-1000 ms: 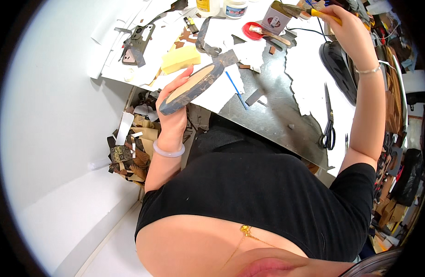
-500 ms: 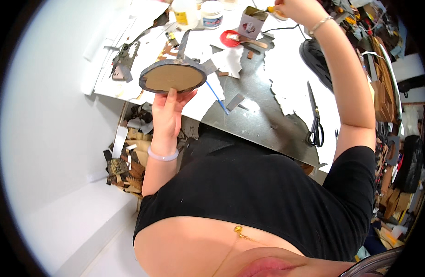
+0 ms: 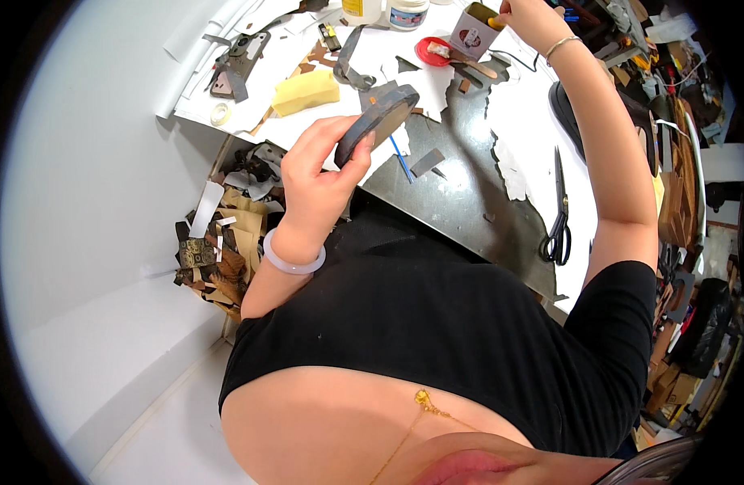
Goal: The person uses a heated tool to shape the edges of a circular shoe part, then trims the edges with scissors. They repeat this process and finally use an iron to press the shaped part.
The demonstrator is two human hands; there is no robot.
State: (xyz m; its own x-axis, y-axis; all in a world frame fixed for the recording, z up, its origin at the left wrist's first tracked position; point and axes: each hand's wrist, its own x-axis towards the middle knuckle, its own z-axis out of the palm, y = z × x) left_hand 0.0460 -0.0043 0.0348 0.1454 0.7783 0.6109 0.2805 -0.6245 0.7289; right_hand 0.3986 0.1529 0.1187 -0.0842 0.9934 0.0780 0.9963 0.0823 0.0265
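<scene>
My left hand (image 3: 319,166) grips a round, flat disc (image 3: 378,121) with a dark edge and a tan face, raised above the near left of the table. The disc is tilted almost edge-on, its tan face turned to the right. At the far side my right hand (image 3: 533,20) is closed on a thin tool with a yellow handle (image 3: 496,22). That tool's lower end is hidden in an open square tin (image 3: 473,36). Beside the tin lies a red round lid (image 3: 427,53) with a whitish lump and a wooden stick (image 3: 479,69) near it.
A yellow sponge-like block (image 3: 306,93), a phone (image 3: 247,61) and a curled dark strip (image 3: 352,61) lie at the left. White jars (image 3: 407,14) stand far back. Black scissors (image 3: 559,210) rest at the right. Scraps fill a bin (image 3: 239,218) below the table's left edge.
My left hand has turned the disc from nearly face-on to almost edge-on and moved it to the right, uncovering the yellow block. My right hand has brought the yellow-handled tool into the tin.
</scene>
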